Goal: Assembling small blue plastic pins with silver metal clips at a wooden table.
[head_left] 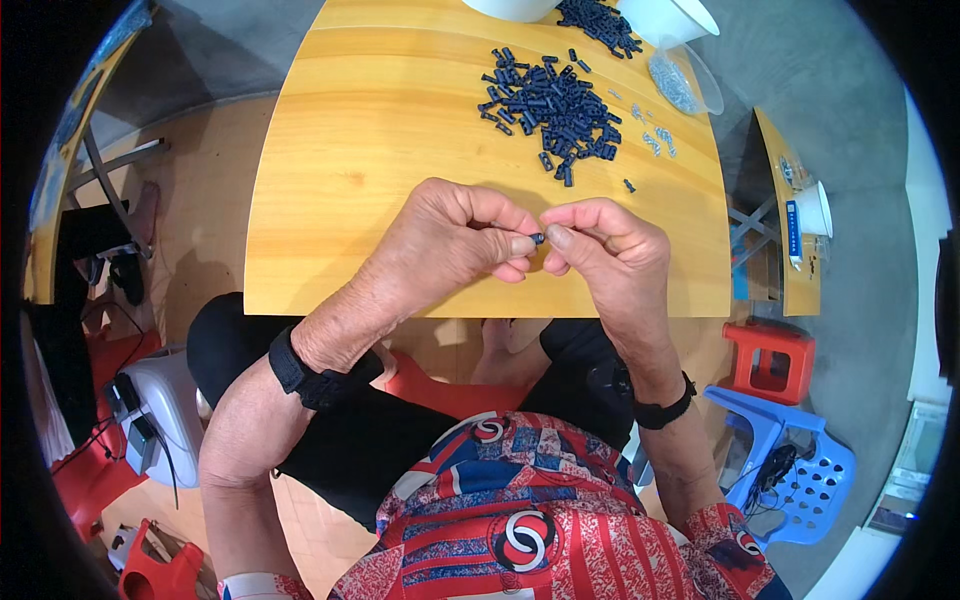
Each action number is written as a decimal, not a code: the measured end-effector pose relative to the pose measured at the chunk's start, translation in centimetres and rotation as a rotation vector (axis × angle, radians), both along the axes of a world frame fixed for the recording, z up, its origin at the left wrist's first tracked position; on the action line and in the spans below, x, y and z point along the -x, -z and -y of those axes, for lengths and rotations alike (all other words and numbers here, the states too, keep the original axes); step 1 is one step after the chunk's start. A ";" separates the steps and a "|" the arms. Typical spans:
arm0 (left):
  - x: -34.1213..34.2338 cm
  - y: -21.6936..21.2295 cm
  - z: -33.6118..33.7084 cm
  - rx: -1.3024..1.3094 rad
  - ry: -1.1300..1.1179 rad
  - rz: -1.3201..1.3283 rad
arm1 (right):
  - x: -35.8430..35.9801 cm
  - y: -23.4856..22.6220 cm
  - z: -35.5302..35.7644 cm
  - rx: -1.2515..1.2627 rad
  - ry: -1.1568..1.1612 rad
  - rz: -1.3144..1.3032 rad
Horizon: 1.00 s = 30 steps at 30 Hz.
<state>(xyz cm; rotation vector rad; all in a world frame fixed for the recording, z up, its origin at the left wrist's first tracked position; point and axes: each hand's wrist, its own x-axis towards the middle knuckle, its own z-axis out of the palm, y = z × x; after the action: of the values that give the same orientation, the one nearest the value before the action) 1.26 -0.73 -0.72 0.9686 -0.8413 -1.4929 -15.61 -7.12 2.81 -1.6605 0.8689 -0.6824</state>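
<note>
Above the near part of the wooden table (330,130), both hands meet at the fingertips. My left hand (450,240) pinches a small dark cylindrical plastic piece (539,239) between thumb and forefinger, its end showing. Thumb and forefinger of my right hand (618,255) are closed right beside that end; whatever they hold is hidden or too small to name. Beyond the hands lies a heap of similar dark plastic pieces (565,115). Small silver metal parts (657,142) are scattered to its right, and one dark piece (629,186) lies apart, nearer to me.
A clear tub (714,92) of small silver parts sits at the table's right edge. Behind are a second dark heap (600,25) and white bowls (680,18). A red stool (770,360) and a blue plastic stool (800,480) stand on the right. Another person's foot shows at left.
</note>
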 end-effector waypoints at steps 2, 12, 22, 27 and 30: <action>0.0 -0.1 0.0 -0.003 0.012 0.044 | 0.1 0.3 0.1 -0.002 -0.006 -0.008; 0.3 0.1 -0.1 -0.039 0.018 0.046 | -0.1 1.0 -0.1 0.190 -0.061 -0.051; 0.4 -0.5 -0.1 -0.099 0.041 0.120 | 0.9 1.4 -0.3 0.326 -0.077 -0.073; 0.3 0.3 -0.3 -0.101 0.057 0.113 | 3.2 0.0 2.2 0.131 0.122 -0.083; 0.1 -0.4 -0.2 -0.080 0.046 0.130 | 5.8 -0.6 7.0 0.173 0.246 -0.160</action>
<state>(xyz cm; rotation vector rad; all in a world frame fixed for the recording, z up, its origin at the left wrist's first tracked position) 1.16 -0.54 -0.34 1.1224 -0.9075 -1.5245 -21.45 -14.12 3.44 -1.7974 1.1703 -0.8191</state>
